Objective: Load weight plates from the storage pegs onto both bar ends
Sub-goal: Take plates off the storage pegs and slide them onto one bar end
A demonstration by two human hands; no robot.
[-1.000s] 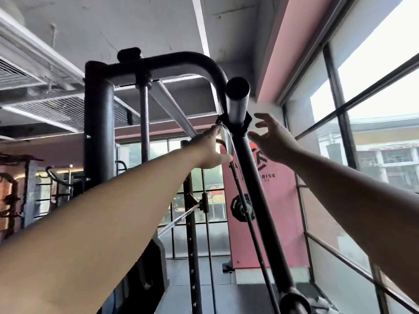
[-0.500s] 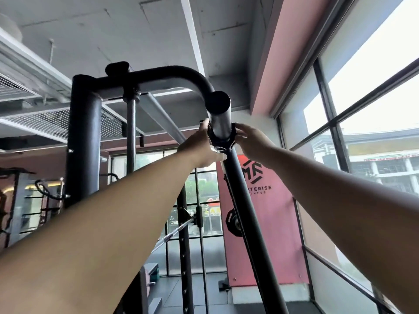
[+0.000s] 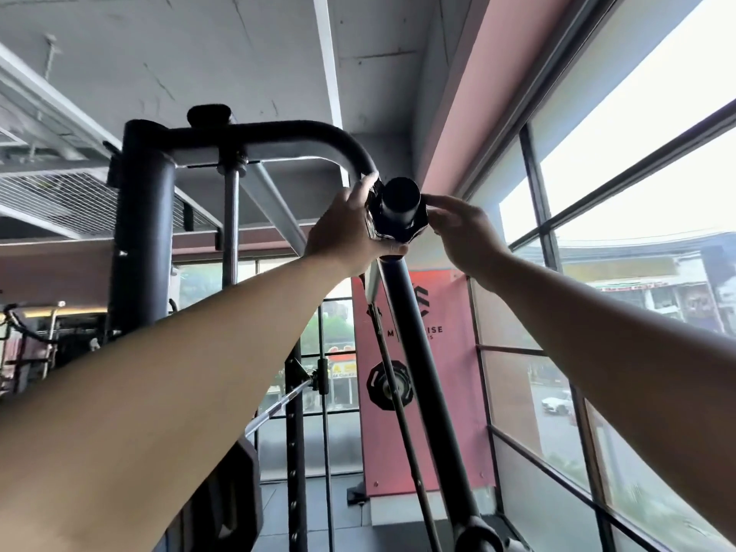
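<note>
Both forearms reach up and forward, so the work point is overhead.

Low behind the left forearm is a dark flat slab (image 3: 233,492). It may be a stored plate, can't tell.

Left hand (image 3: 344,233): fingers (image 3: 367,183) curled round the left side of the black lugged clamp collar (image 3: 414,229), thumb underneath. It grips the collar, probably to brace it.

Right hand (image 3: 464,233): fingertips (image 3: 432,201) pinch the collar's right edge, only slightly open. Looks like it's working the release or lock.

The collar sits on the round dark-capped bar end (image 3: 400,199), which pokes towards the camera. No plate shows on this sleeve. My read: the collar is being handled so plates can slide on, so loading here hasn't started.

The bar end sits at the top of a slanted black steel tube (image 3: 422,360), under the curved black rack frame (image 3: 255,139).

Further back, a knurled silver bar (image 3: 275,406) runs to a rear upright.

Task item: a black faceted weight plate (image 3: 378,388) hangs low behind the slanted tube, against the pink banner (image 3: 450,376), well apart from both hands. Can't tell if it's on a peg or a sleeve.

Large glazed windows (image 3: 637,193) are on the right.
</note>
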